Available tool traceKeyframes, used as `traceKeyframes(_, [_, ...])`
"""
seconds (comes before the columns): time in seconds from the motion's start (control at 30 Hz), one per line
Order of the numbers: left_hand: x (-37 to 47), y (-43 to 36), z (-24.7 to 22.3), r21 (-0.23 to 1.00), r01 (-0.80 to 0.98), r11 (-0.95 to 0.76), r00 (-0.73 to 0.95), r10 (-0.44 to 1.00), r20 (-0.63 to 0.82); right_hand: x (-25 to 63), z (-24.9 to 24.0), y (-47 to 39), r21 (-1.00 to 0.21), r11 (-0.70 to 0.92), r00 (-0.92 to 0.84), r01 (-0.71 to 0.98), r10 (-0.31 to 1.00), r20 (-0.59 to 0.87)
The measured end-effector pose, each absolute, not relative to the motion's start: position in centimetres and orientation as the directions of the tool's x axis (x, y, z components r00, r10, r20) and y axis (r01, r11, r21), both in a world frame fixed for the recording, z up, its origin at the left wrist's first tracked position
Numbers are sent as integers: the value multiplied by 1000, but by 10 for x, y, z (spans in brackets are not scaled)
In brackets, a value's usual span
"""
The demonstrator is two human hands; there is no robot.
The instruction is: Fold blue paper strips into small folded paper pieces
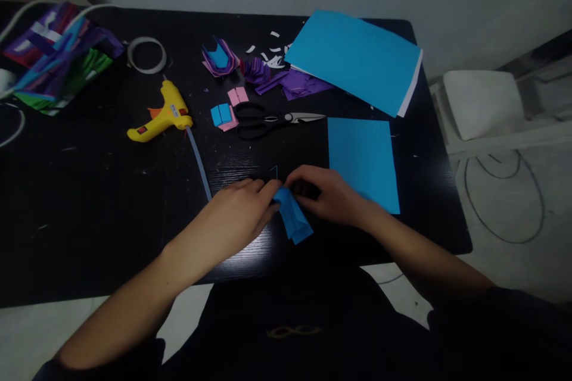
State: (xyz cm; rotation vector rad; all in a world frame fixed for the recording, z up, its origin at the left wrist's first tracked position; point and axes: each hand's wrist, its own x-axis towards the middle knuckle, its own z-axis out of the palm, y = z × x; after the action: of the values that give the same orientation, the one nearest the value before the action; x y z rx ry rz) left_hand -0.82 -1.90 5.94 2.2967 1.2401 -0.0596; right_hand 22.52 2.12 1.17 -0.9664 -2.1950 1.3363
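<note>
A folded blue paper piece (295, 218) lies near the table's front edge, its loose end toward my body. My left hand (243, 208) has its fingers closed on the upper left part of it. From the other side, my right hand (325, 192) pinches the paper's top end, thumb and index finger together. Both hands' fingertips nearly touch there. A flat blue sheet (363, 161) lies just beyond my right hand. Black-handled scissors (281, 120) rest above the hands, blades pointing right.
On the left are a yellow glue gun (164, 114), a tape roll (146, 55) and a colored paper bundle (67, 56). Small folded pieces (223, 116), purple paper (299, 83) and stacked blue sheets (355, 59) lie further back. A white stool (482, 104) stands right.
</note>
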Motion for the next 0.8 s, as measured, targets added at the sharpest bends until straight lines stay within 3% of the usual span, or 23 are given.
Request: traceKeyframes(0.8, [-10, -17, 48, 426, 791, -439, 572, 779, -259, 218, 1, 21, -891, 306, -663, 336, 749, 7])
